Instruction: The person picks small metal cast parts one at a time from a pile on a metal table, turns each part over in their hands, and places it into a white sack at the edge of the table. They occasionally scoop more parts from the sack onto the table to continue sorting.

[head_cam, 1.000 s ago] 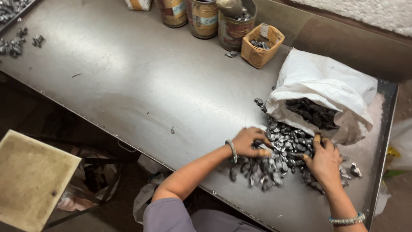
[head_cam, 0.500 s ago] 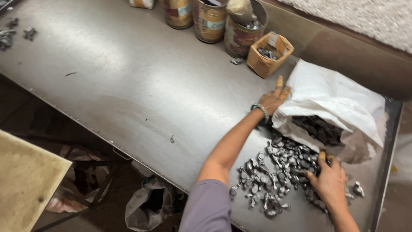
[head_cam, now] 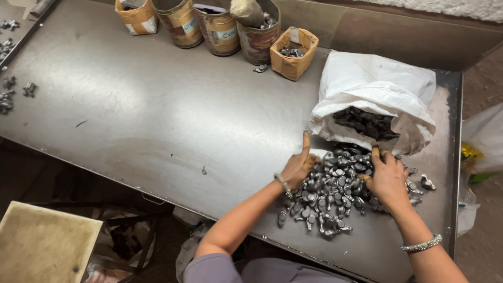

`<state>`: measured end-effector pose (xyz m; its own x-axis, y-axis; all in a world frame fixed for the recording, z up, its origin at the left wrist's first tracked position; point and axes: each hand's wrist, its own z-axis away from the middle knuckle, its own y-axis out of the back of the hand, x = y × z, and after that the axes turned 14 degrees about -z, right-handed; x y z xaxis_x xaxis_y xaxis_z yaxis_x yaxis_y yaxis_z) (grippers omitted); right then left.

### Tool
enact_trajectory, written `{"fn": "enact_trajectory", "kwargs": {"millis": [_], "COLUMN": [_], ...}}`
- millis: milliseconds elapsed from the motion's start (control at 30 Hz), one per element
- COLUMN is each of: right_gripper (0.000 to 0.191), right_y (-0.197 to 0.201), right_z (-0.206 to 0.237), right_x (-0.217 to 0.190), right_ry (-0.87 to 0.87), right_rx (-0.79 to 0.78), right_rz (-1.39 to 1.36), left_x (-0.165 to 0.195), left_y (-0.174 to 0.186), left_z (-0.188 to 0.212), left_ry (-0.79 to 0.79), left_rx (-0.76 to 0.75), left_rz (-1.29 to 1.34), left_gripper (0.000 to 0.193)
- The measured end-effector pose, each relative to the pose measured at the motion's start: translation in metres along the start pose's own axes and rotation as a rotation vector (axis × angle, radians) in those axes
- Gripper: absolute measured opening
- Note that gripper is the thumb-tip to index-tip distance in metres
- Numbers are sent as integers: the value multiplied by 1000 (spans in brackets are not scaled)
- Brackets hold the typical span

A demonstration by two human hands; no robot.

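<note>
A heap of small grey metal parts (head_cam: 330,196) lies on the steel table (head_cam: 157,120), spilling from the mouth of a white sack (head_cam: 374,91) that lies on its side with dark parts inside. My left hand (head_cam: 298,167) rests at the heap's left edge, thumb pointing up, fingers curled into the parts. My right hand (head_cam: 387,181) lies palm down on the heap's right side, fingers spread over the parts. Each wrist wears a bangle. Whether either hand grips any parts is hidden.
Several tins (head_cam: 220,29) and two small orange cardboard boxes (head_cam: 293,52) stand along the back wall. Loose metal parts (head_cam: 15,91) lie at the table's far left. A wooden stool top (head_cam: 44,243) stands below left. A plastic bag (head_cam: 484,139) hangs beyond the right edge.
My left hand has come back from the sack's upper side down to the left edge of the heap. The right hand stayed on the heap. The view shifted left.
</note>
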<state>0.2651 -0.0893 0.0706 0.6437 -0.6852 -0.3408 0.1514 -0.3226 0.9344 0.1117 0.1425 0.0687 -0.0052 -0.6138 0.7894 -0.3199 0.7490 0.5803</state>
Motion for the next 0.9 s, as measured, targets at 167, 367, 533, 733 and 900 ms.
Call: {"fn": "enact_trajectory", "kwargs": {"millis": [167,367,533,733,900], "right_gripper": [95,95,98,91,89], "right_y": [5,7,1,5,3], "right_z": [0,5,4,10,10], "right_x": [-3,-2,-8,-11,-19], "right_ry": [-54,-85,-129,-147,-106], "right_rx": [-39,-48,-39,-59,-8], "right_rz": [29,51,40,-4,-74], "left_x": [-33,-74,-93,-94,-69], "left_y": [36,123,147,143,91], "left_z": [-15,-133,-167,-155,-94], "left_ry": [-131,429,339,381,293], "left_rx": [266,536,509,334,118], "left_rz": [-305,-782,-838,-774,-742], "left_gripper": [24,54,58,33,27]}}
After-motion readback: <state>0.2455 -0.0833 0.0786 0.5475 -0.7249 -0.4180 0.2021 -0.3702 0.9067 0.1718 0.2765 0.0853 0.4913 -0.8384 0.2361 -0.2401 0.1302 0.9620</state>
